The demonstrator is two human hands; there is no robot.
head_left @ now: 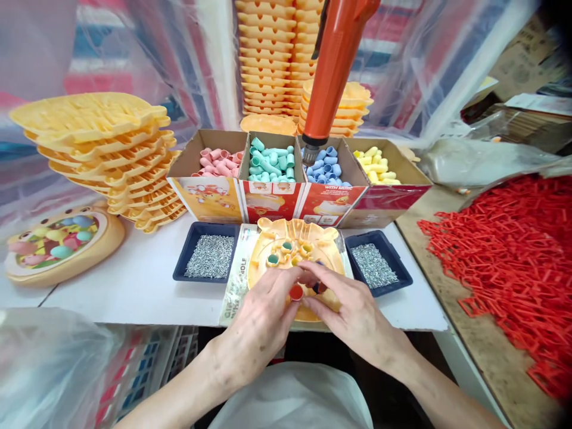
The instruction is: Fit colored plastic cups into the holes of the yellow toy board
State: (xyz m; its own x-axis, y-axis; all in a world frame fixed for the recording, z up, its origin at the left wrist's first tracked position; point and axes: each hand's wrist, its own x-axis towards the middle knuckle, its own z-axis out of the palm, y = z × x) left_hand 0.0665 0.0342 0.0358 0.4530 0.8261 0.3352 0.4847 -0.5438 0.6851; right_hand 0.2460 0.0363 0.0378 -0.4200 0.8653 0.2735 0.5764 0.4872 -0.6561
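Note:
A yellow-orange animal-shaped toy shell (286,238) lies on the white table in front of me, with green and yellow tubes set in its holes. Both hands rest on its near half. My left hand (261,316) has its fingers curled, pinching a small red tube (295,292) at the fingertips. My right hand (346,310) is closed beside it, its fingers pressed on a dark blue piece (318,287) that I can only partly see. The two hands touch over the shell's centre.
Two dark trays of small screws (210,256) (374,265) flank the shell. Behind stand boxes of pink (218,162), teal (271,161), blue (325,167) and yellow tubes (376,165). An orange power screwdriver (333,71) hangs overhead. Shell stacks (111,149) left, finished toy (58,241), red plastic parts (513,256) right.

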